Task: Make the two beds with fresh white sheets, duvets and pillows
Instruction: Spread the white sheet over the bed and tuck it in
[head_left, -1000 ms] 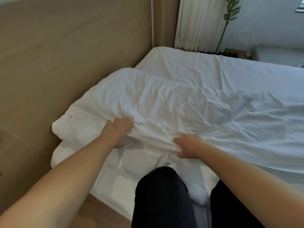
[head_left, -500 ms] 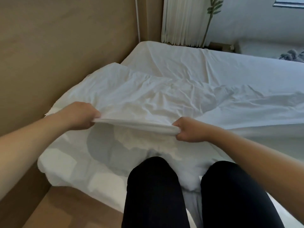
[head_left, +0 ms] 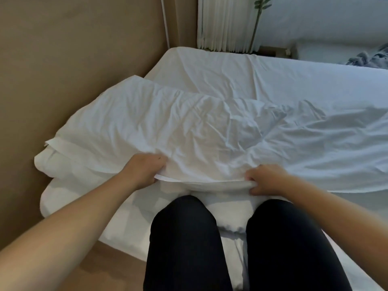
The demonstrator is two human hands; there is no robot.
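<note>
Head camera looks down over my knees [head_left: 182, 238], in black trousers, which rest on the near edge of the bed [head_left: 130, 232]; both my arms reach forward to the white duvet [head_left: 199, 131] that lies crumpled across the mattress in front of me.

My left hand [head_left: 144, 171] is closed round the duvet's near hem, its fingertips tucked into the cloth and out of sight; my right hand [head_left: 266, 179] pinches the same hem further along, fingers curled over the top and thumb beneath, with a rolled fold of fabric caught between them; the hem runs fairly taut from one hand to the other and is lifted a little off the layer below.

The duvet's left end lies against the wooden panel [head_left: 73, 59] at the side of the bed; a thicker white bulge [head_left: 48, 164] pokes out from under it there, and I cannot tell whether that is a pillow or more duvet.

Beyond the duvet the white sheet [head_left: 241, 74] covers the mattress, lightly creased; behind it hang a pleated white curtain [head_left: 224, 24] and a thin green plant [head_left: 259, 15]; at the far right a second bed [head_left: 336, 51] shows, with a grey cloth [head_left: 369, 58] on it.
</note>
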